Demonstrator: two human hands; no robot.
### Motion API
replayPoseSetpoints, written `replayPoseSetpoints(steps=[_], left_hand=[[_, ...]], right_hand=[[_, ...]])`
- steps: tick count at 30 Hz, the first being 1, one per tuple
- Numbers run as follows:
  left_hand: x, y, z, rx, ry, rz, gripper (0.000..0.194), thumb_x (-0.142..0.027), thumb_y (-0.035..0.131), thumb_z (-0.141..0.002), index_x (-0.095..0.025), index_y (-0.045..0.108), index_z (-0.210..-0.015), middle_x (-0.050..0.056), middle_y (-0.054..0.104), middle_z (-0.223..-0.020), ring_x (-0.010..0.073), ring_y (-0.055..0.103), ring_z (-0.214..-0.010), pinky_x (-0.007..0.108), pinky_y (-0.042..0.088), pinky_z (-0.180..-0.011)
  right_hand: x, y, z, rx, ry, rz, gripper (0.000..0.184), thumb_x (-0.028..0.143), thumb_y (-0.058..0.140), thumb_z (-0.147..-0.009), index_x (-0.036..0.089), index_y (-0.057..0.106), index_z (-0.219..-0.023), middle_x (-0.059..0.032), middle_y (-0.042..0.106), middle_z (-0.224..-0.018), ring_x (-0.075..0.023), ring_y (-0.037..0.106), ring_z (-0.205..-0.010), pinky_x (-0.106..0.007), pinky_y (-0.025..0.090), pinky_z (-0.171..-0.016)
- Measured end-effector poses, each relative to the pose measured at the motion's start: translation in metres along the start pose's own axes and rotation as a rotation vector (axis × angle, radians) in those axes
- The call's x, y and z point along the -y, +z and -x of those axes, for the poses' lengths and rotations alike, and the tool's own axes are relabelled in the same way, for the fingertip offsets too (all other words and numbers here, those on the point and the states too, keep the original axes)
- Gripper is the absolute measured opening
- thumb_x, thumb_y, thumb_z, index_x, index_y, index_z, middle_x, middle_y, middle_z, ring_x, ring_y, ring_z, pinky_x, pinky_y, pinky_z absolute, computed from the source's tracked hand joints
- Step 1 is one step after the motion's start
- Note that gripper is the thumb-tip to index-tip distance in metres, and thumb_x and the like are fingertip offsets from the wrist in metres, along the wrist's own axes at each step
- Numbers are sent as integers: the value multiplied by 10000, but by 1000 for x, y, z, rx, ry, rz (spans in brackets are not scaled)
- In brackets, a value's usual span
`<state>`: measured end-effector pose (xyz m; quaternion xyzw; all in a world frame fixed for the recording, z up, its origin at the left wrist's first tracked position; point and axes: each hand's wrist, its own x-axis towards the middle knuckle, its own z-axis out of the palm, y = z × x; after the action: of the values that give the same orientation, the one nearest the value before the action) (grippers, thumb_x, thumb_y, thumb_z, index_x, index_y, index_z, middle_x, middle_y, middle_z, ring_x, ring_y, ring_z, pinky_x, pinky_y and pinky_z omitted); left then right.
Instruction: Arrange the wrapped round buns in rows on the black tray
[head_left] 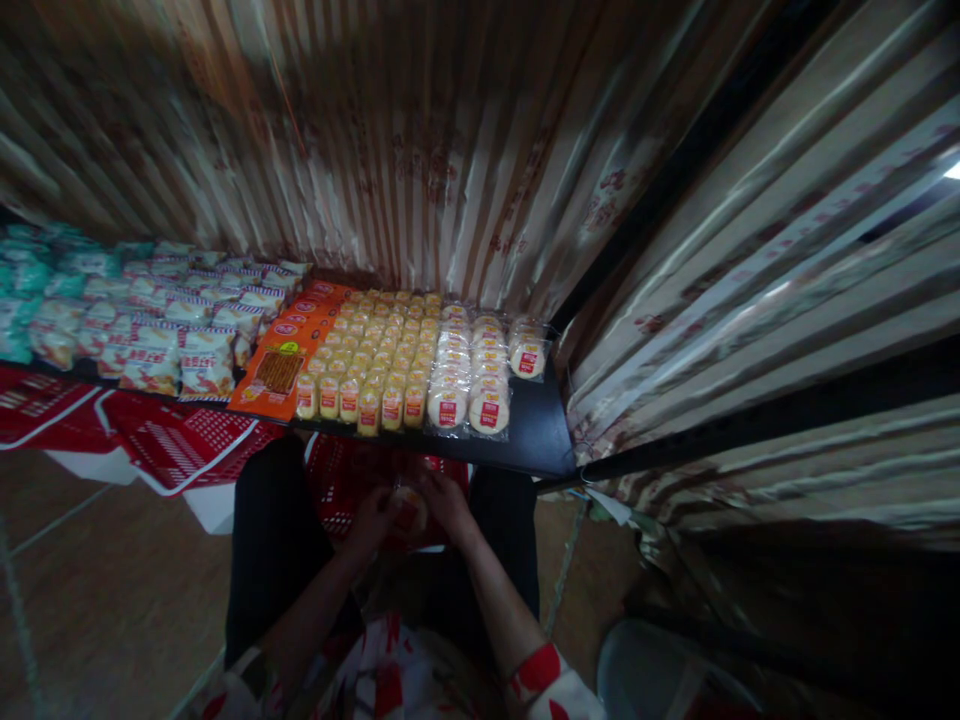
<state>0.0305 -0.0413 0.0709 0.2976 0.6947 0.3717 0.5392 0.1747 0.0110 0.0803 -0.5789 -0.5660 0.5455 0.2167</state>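
Low between my knees, my left hand [375,517] has its fingers closed on the left edge of a round, pale packaged cake [407,512] with a red label. My right hand [445,502] is closed at the upper right edge of the same packaged cake; its fingertips are dim. Beneath both hands is a red plastic basket [334,485], its contents hard to make out. Just ahead, on the black shelf [536,430], similar round cakes in clear wrap [489,405] lie in overlapping rows, with one short row [527,350] at the right.
Left of the round cakes stand rows of small yellow packets [367,370], an orange snack bag [289,345], white snack bags [206,355] and teal packets [26,280]. More red baskets [187,440] sit under the shelf. Draped plastic sheeting [420,150] backs it; a black post [637,210] rises right.
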Motion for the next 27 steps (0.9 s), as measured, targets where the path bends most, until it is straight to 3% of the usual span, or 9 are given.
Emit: replayPoseSetpoints(steps=[4,9,14,22,27], left_hand=[[6,0,2,-34,-41,64,215,-323,686,-701,-168,597,-820,77,718,-861,211,676,-816,316,528,-750],[8,0,4,-76,-85,128,233,-331,698,-721,-152,611,-842,80,717,-852,204,680,-798,301,530,-727],[4,1,8,-113,-107,205,216,-322,702,-738,-149,622,-842,74,716,-834,196,681,-761,297,528,-719],[5,3,15,-138,-207,352,209,-324,751,-711,-172,666,-827,74,733,-850,220,692,-830,317,523,-782],[6,8,19,-116,-315,509,109,-254,644,-817,-161,682,-858,65,730,-781,184,686,-693,289,524,-684]], right_hand=[[-12,4,9,-2,22,-243,495,512,515,-831,132,630,-1128,-113,699,-1106,-239,649,-1014,-320,509,-835],[-25,14,21,12,84,-464,707,697,621,-680,115,639,-1080,-123,727,-983,-255,685,-918,-362,530,-831],[-28,23,30,7,133,-567,730,702,711,-585,128,664,-1034,-110,731,-942,-252,698,-854,-379,547,-791],[-26,30,36,-49,130,-585,785,733,738,-490,153,675,-1015,-104,729,-973,-270,686,-886,-440,521,-859],[-16,29,43,-18,71,-534,678,662,754,-550,179,697,-1023,-84,723,-1030,-257,661,-972,-423,493,-926]])
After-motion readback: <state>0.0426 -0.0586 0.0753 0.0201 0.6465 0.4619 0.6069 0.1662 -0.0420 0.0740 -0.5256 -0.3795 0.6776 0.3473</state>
